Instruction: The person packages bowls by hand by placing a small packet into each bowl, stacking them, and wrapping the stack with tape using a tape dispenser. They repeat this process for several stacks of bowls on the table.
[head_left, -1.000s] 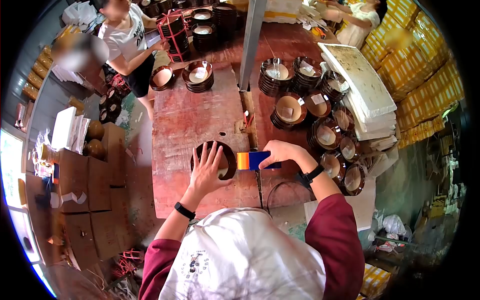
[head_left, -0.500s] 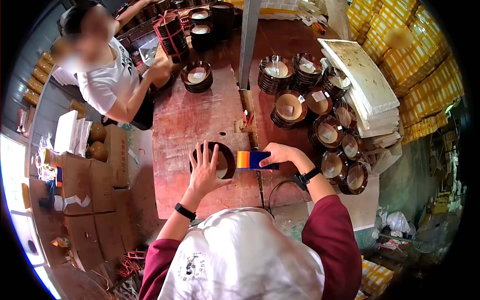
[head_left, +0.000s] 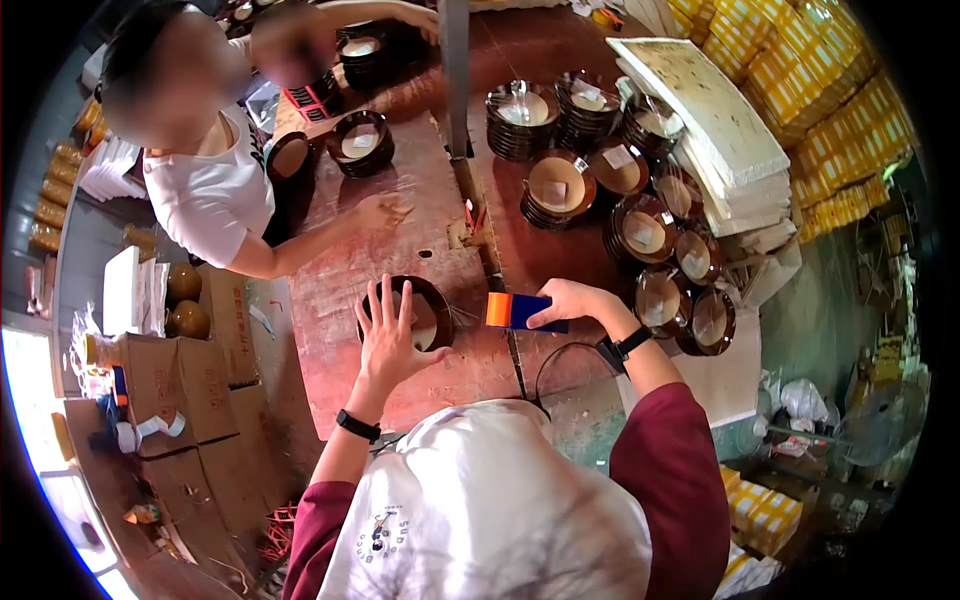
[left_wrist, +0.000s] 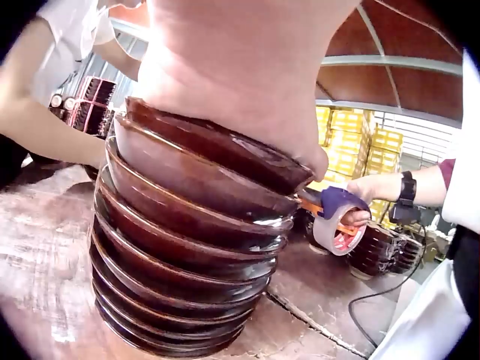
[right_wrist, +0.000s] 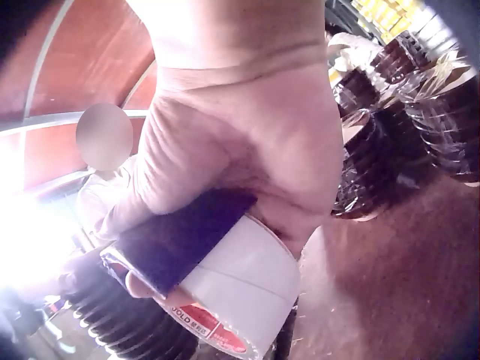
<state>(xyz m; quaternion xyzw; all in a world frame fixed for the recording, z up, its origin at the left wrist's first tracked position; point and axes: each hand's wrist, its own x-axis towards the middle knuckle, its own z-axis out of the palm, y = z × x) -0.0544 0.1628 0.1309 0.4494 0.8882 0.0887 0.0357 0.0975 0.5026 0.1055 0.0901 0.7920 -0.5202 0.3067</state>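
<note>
Bowls (left_wrist: 187, 240) stand stacked on the tabletop (head_left: 465, 375), near left; left hand (head_left: 388, 342) spread over the top one, fingers apart, not clamped. Right hand (head_left: 578, 300), just right of them, is clamped on the tape gun (head_left: 518, 312). Main risk: stack could lean or slide right if the tape (right_wrist: 244, 274) gets pulled hard, since the left hand seems only to press from above. Tape gun swung left too low could knock rims. Other person's arm (head_left: 320, 243) reaches in from far left; a bump could tip the stack
</note>
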